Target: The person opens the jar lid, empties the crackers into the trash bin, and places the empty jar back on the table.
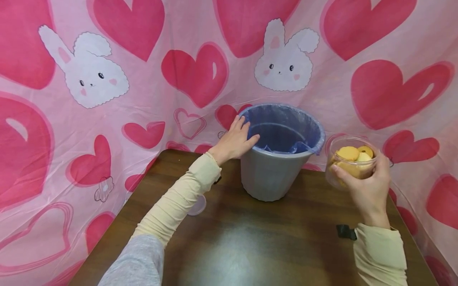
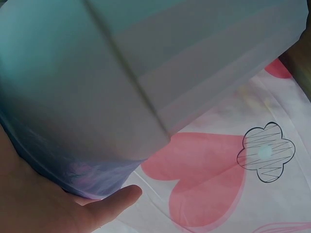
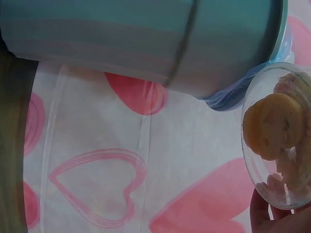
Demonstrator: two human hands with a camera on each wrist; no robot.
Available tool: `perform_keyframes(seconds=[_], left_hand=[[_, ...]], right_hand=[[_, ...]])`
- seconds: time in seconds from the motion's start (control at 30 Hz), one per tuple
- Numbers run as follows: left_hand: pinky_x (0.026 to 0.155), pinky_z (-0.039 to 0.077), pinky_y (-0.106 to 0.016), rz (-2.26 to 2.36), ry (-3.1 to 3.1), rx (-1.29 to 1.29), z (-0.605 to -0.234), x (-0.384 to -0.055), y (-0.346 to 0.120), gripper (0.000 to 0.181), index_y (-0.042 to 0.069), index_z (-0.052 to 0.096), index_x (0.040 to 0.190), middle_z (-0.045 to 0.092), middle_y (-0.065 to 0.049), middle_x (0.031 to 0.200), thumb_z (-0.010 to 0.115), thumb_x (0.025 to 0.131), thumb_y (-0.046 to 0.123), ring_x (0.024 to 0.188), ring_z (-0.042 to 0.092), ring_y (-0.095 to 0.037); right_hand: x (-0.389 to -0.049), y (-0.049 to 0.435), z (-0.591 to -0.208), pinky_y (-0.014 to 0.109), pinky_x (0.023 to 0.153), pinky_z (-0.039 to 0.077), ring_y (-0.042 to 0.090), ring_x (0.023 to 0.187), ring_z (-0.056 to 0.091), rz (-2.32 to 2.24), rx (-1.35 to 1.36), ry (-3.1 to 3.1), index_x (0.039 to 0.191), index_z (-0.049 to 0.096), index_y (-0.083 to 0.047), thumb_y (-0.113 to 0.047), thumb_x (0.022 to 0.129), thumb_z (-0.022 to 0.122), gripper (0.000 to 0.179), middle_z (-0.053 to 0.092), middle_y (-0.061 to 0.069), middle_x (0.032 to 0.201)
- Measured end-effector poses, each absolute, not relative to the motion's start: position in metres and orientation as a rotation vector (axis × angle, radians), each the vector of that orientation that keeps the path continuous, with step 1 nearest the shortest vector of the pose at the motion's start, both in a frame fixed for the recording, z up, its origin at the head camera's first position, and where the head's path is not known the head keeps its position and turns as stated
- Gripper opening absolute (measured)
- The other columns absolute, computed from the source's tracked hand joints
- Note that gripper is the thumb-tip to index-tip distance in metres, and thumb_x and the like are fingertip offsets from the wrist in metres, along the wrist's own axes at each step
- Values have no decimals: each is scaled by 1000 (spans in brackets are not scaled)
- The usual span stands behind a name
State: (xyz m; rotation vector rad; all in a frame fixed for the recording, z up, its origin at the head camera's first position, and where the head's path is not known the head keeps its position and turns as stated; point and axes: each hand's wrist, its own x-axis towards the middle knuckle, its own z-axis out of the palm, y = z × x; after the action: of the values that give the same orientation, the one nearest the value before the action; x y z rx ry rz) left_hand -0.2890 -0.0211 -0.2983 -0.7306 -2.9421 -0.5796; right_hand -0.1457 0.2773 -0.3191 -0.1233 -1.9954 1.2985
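A grey trash bin (image 1: 272, 174) with a blue plastic liner (image 1: 286, 115) folded over its rim stands upright at the back of the table. My left hand (image 1: 232, 141) rests at the bin's left rim, fingers extended; in the left wrist view its thumb (image 2: 116, 201) lies beside the liner's edge. To the right of the bin, my right hand (image 1: 370, 190) grips a clear round plastic jar (image 1: 334, 174), raised above the table and lidless. Several yellow cookies (image 1: 348, 153) fill it, one with a hole. In the right wrist view, the jar (image 3: 252, 160) overlaps the liner's edge.
A round translucent lid (image 1: 197, 205) lies on the dark wooden table (image 1: 232, 246), partly behind my left forearm. Pink cloth (image 1: 222, 24) printed with hearts and rabbits hangs behind and along both sides of the table. A black strap (image 1: 346, 232) is at my right wrist.
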Motion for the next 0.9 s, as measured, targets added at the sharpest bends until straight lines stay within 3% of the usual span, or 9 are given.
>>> perform_keyframes(seconds=[0.9], left_hand=[[111, 16, -40, -601, -2943, -724, -299, -290, -22, 73, 8, 23, 142, 8, -8, 151, 34, 87, 55, 139, -7, -21]], right_hand=[[-165, 275, -281, 10, 78, 38, 1, 103, 41, 1184, -137, -2080, 126, 48, -22, -10, 56, 82, 78, 42, -15, 108]])
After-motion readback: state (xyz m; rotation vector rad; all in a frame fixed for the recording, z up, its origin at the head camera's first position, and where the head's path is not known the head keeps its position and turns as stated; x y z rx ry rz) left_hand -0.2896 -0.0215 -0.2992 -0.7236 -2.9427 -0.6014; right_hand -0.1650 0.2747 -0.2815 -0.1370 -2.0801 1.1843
